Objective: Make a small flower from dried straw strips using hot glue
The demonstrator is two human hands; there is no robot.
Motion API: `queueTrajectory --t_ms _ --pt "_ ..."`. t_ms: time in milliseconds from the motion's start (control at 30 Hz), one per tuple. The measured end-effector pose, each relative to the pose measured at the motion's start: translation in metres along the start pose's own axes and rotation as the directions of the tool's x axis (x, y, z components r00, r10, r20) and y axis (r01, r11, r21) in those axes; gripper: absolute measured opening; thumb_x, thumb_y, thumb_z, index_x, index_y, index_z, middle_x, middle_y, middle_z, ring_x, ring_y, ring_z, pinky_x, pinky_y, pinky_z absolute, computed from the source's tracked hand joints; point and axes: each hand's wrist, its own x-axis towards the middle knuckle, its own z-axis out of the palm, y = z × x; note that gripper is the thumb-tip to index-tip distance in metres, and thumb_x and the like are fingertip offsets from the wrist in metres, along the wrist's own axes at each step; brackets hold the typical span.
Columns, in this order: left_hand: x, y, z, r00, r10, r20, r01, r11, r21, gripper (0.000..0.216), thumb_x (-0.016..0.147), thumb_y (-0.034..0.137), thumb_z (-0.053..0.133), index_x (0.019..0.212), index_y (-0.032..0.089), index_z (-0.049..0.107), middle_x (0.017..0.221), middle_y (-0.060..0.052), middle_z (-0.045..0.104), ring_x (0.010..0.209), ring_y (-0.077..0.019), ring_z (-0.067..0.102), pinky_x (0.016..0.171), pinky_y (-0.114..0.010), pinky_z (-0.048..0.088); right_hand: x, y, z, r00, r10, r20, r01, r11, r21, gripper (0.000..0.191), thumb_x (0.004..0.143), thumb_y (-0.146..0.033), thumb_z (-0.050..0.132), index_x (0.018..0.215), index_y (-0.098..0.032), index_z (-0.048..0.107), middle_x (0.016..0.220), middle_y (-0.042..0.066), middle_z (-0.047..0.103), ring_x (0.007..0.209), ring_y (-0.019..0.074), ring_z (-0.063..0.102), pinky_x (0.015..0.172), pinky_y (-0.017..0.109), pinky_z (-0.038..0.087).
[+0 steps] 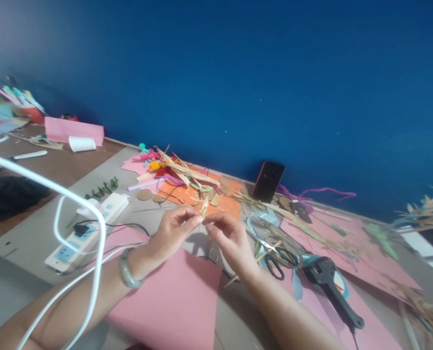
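Above the pink paper (172,301), my two hands meet with fingertips nearly touching. My left hand (178,228) is closed in a pinch on a small pale yellow strip (204,206), which looks like a piece of dried leaf and sticks up between the hands. My right hand (231,238) pinches at the lower end of the strip; what lies between its fingertips is too small to make out. Just right of that hand lie black-handled scissors (275,257) with a black glue gun (329,287) beyond them.
A white power strip (87,233) with plugs lies left, and a white cable (101,243) loops across the near left. Dried stalks and pipe cleaners cover the orange paper (227,206). A phone (269,180) leans against the blue wall (238,73). A paper cup (82,143) lies far left.
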Motion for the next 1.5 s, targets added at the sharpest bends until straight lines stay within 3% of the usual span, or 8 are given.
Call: queueTrajectory --t_ms 100,200,367,567,1000,1500 --pt "-0.001 -0.003 0.002 0.995 -0.041 0.088 0.045 0.998 -0.049 0.016 0.083 0.03 0.063 0.076 0.016 0.066 0.073 -0.002 0.064 0.07 -0.0137 0.058 0.065 -0.025 0.046 0.008 0.006 -0.008 0.995 0.081 0.062 -0.092 0.973 0.211 0.016 0.077 -0.029 0.066 0.087 -0.017 0.069 0.071 0.001 0.065 0.058 0.0115 0.053 0.06 0.025 0.045" --pt "-0.002 -0.008 0.004 0.988 -0.095 0.122 0.107 0.99 -0.09 0.016 0.083 0.03 0.064 0.077 0.015 0.065 0.073 -0.003 0.065 0.071 -0.014 0.06 0.068 -0.025 0.048 0.013 0.009 -0.012 0.985 0.121 0.126 -0.155 0.94 0.304 0.012 0.075 -0.028 0.067 0.08 -0.017 0.069 0.07 0.0 0.064 0.057 0.0103 0.05 0.056 0.024 0.042" --pt "-0.003 -0.011 0.006 0.973 -0.134 0.187 0.16 0.978 -0.133 0.018 0.084 0.032 0.064 0.08 0.014 0.065 0.075 -0.004 0.067 0.073 -0.0149 0.064 0.071 -0.027 0.051 0.014 0.005 -0.014 0.982 0.14 0.129 -0.167 0.96 0.226 0.016 0.073 -0.031 0.07 0.069 -0.016 0.066 0.057 -0.003 0.056 0.054 0.0096 0.046 0.054 0.023 0.036" --pt "-0.004 -0.009 0.007 0.963 -0.18 0.2 0.21 0.968 -0.14 0.018 0.083 0.032 0.064 0.08 0.014 0.062 0.069 0.0 0.064 0.064 -0.0118 0.064 0.064 -0.023 0.053 0.013 0.0 -0.014 0.986 0.129 0.11 -0.144 0.979 0.142 0.022 0.075 -0.034 0.067 0.062 -0.017 0.061 0.052 -0.004 0.051 0.052 0.0099 0.042 0.054 0.024 0.034" --pt "-0.005 -0.006 0.007 0.942 -0.249 0.227 0.278 0.955 -0.105 0.025 0.083 0.037 0.063 0.077 0.013 0.06 0.067 -0.002 0.062 0.052 -0.0096 0.059 0.045 -0.019 0.048 0.015 -0.002 -0.022 0.985 0.09 0.15 -0.087 0.996 -0.025 0.028 0.079 -0.038 0.065 0.061 -0.017 0.059 0.05 -0.005 0.047 0.049 0.009 0.039 0.051 0.024 0.03" --pt "-0.006 -0.005 0.009 0.932 -0.291 0.217 0.318 0.943 -0.098 0.023 0.083 0.034 0.062 0.075 0.013 0.06 0.062 -0.001 0.062 0.048 -0.0088 0.057 0.043 -0.019 0.048 0.016 -0.006 -0.024 0.98 0.108 0.169 -0.089 0.989 -0.116 0.027 0.079 -0.037 0.063 0.062 -0.016 0.061 0.05 -0.004 0.048 0.049 0.009 0.04 0.05 0.023 0.031"
